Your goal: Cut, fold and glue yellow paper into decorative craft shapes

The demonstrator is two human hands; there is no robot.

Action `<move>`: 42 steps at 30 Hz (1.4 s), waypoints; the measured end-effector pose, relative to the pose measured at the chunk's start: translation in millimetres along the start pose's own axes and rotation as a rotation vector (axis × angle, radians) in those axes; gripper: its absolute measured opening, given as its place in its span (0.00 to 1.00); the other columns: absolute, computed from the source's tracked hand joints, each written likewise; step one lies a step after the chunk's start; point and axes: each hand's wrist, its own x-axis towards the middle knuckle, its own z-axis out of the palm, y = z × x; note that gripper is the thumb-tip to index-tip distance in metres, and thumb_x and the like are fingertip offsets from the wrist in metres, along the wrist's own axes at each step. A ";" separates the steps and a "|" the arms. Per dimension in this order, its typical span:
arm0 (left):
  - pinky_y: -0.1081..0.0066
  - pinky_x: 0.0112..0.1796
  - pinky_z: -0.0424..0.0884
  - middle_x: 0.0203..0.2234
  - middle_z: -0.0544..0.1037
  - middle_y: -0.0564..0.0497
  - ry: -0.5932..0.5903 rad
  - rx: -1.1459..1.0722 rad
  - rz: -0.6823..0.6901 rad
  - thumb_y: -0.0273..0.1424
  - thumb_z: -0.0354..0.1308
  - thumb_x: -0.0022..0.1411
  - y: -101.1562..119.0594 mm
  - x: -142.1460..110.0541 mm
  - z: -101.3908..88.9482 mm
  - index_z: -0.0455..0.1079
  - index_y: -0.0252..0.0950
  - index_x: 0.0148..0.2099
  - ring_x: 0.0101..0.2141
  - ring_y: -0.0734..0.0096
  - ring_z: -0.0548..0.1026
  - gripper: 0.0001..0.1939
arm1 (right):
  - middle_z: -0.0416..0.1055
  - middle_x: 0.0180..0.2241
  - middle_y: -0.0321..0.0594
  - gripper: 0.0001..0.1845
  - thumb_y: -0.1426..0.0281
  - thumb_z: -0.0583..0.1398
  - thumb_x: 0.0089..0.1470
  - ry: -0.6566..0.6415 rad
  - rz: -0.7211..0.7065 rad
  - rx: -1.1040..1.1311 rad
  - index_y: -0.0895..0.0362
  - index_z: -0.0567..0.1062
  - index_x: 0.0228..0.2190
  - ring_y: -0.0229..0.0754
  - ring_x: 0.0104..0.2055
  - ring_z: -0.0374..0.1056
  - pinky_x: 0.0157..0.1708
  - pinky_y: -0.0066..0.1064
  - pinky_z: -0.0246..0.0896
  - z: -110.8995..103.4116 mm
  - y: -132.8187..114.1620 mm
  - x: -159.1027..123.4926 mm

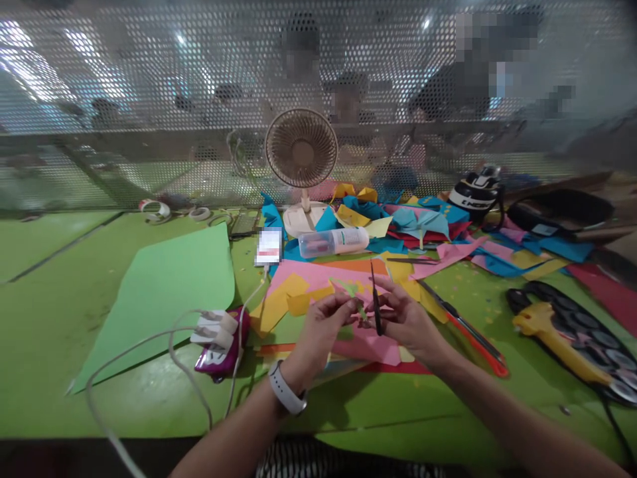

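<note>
My left hand [326, 326] is closed, thumb and finger pinching a small strip of light green paper [354, 290]. My right hand [405, 323] is closed around a slim dark pointed tool [375, 299], its tip up; whether it is tweezers or small snips I cannot tell. The fingertips of both hands are close together around the strip's lower end. Beneath them lie sheets of pink paper [311, 272] and pieces of yellow paper [283, 305]. Right of my right hand lies an orange and black cutter knife [470, 332].
A large green sheet [169, 285] and a purple power strip with plugs [215, 338] lie left, cables trailing. Behind are a phone [269, 247], a clear bottle [333, 241], a fan [302, 149] and coloured scraps. A yellow glue gun [562, 338] lies right. People are beyond a perforated screen.
</note>
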 end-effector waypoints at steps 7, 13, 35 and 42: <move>0.66 0.41 0.70 0.36 0.79 0.48 0.078 -0.132 0.043 0.33 0.63 0.53 10.6 1.7 -6.0 0.70 0.35 0.32 0.40 0.65 0.75 0.08 | 0.67 0.29 0.33 0.24 0.62 0.66 0.44 0.000 0.049 -0.130 0.54 0.66 0.42 0.36 0.26 0.68 0.26 0.31 0.69 -8.4 -7.9 1.3; 0.62 0.42 0.71 0.36 0.79 0.46 0.098 -0.220 0.077 0.35 0.62 0.54 17.9 5.4 -13.5 0.68 0.35 0.34 0.39 0.63 0.77 0.10 | 0.66 0.26 0.31 0.23 0.59 0.65 0.45 -0.194 0.236 -0.235 0.54 0.66 0.40 0.31 0.18 0.62 0.16 0.25 0.62 -17.7 -8.2 -3.6; 0.66 0.40 0.73 0.37 0.80 0.42 0.173 -0.210 0.028 0.32 0.61 0.55 15.5 6.9 -15.3 0.68 0.33 0.33 0.40 0.60 0.77 0.08 | 0.62 0.24 0.28 0.22 0.60 0.68 0.39 -0.234 0.354 -0.230 0.54 0.66 0.33 0.29 0.22 0.56 0.21 0.21 0.50 -14.1 5.9 -15.8; 0.67 0.40 0.73 0.37 0.80 0.44 0.164 -0.188 0.049 0.32 0.60 0.57 13.5 6.6 -16.3 0.67 0.34 0.34 0.41 0.62 0.77 0.07 | 0.61 0.21 0.27 0.24 0.55 0.66 0.42 -0.231 0.356 -0.210 0.56 0.64 0.33 0.27 0.19 0.54 0.18 0.21 0.46 -12.6 5.4 -14.6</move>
